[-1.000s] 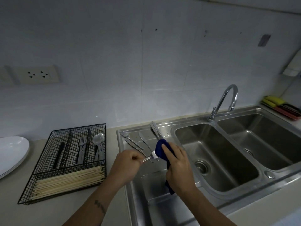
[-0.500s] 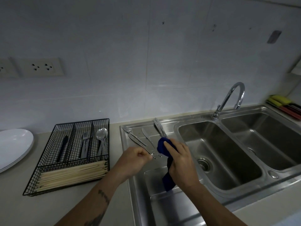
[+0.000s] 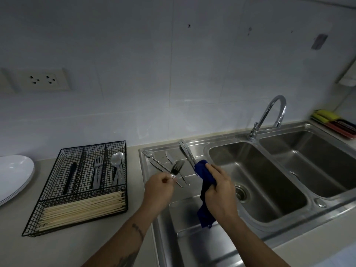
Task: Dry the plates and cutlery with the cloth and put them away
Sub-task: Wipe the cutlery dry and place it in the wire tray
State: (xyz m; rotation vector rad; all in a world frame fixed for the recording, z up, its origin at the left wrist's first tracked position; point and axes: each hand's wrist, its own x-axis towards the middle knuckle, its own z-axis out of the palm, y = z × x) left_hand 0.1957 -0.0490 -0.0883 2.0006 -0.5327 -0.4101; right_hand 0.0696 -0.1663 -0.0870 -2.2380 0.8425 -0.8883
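Note:
My left hand [image 3: 159, 189] grips a steel fork [image 3: 177, 168] by its handle, tines pointing up and right over the sink's drainboard [image 3: 185, 237]. A little to the right, my right hand [image 3: 218, 186] holds a blue cloth [image 3: 204, 173], whose tail hangs down below the hand. Fork and cloth are apart. Several more pieces of cutlery [image 3: 165, 166] lie on the drainboard behind my hands. A black wire cutlery tray [image 3: 57, 189] on the counter holds a dark knife, forks [image 3: 97, 170] and spoons [image 3: 116, 162]. White plates [image 3: 13, 174] are stacked at the far left.
Wooden chopsticks [image 3: 82, 207] fill the tray's front compartment. A double steel sink [image 3: 256, 180] with a curved tap [image 3: 269, 114] lies to the right. Sponges in a red tray [image 3: 335, 122] sit at the far right. A wall socket [image 3: 41, 79] is above the counter.
My left hand has drawn the fork out of the blue cloth to the left; its tines are now bare. My right hand keeps hold of the cloth.

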